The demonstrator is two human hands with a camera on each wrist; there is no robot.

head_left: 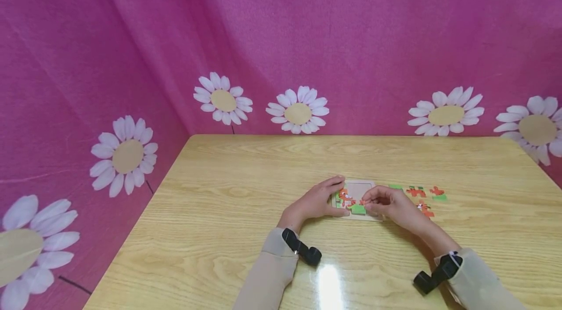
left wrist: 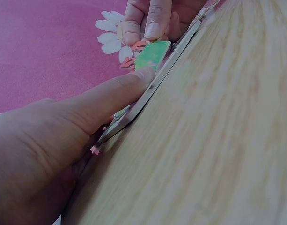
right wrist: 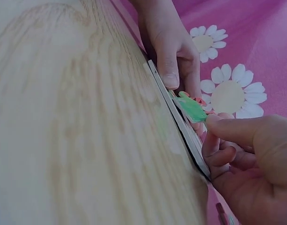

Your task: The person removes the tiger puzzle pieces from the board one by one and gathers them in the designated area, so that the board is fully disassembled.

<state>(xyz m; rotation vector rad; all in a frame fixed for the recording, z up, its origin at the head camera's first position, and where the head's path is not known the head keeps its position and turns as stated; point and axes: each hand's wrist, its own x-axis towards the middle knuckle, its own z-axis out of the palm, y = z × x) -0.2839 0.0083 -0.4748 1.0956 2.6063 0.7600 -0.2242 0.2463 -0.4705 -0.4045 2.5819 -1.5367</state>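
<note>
A shallow jigsaw tray (head_left: pixel 360 188) lies on the table, with an orange-and-green animal picture partly laid in its left side. My left hand (head_left: pixel 313 202) holds the tray at its left side, fingers by the far left corner and thumb along the near rim. Between thumb and fingers, my right hand (head_left: pixel 395 206) pinches a green-and-orange jigsaw piece (right wrist: pixel 192 109) over the tray's near part. The piece (left wrist: pixel 152 55) is tilted above the rim, and the left thumb tip is right at its edge in the left wrist view.
Several loose jigsaw pieces (head_left: pixel 415 192) lie right of the tray, one partly behind the right hand. The wooden table (head_left: pixel 219 193) meets a pink cloth (head_left: pixel 351 31) with white daisies at the back and left. Each wrist wears a black strap (head_left: pixel 303 247).
</note>
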